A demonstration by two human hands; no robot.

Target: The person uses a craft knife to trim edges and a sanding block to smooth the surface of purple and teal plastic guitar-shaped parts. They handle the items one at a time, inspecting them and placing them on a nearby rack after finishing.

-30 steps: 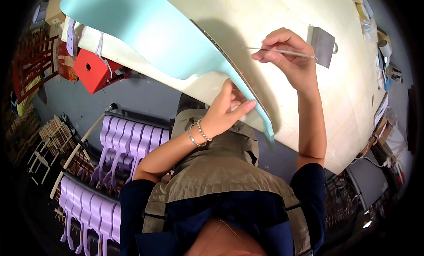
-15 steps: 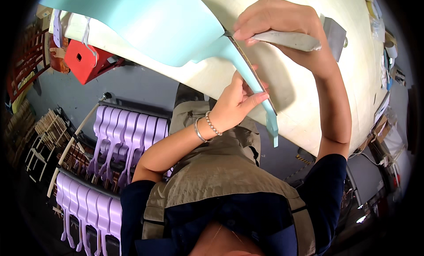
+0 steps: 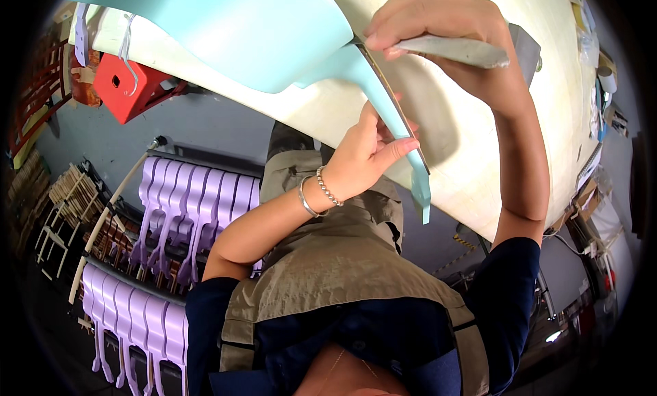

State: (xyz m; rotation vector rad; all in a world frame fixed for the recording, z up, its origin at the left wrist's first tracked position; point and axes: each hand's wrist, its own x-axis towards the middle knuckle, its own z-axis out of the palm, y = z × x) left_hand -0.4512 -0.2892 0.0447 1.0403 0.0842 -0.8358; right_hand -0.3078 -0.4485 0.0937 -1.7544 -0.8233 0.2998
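A light turquoise guitar [image 3: 267, 37] is tilted on its edge at the upper left, its neck pointing down toward me. My left hand [image 3: 359, 153] is wrapped round the neck [image 3: 390, 115] near the headstock [image 3: 421, 191], thumb along the dark fretboard edge. No strings or tuners show on it. Close to the joint of body and neck, my right hand [image 3: 438, 33] grips a slim tool with a pale, worn handle [image 3: 462, 50]. Its working end is hidden by my fingers, so its exact kind cannot be told.
A cream worktable [image 3: 479, 184] lies under the guitar. Behind my right wrist stands a grey block [image 3: 525, 54]. At the left are a red stool [image 3: 126, 88] and racks of several lavender guitars [image 3: 198, 198]. Cartons [image 3: 592, 198] and other goods line the far right.
The guitar body and my right hand with the tool have shifted slightly right and up in the picture. My left hand keeps its hold on the neck.
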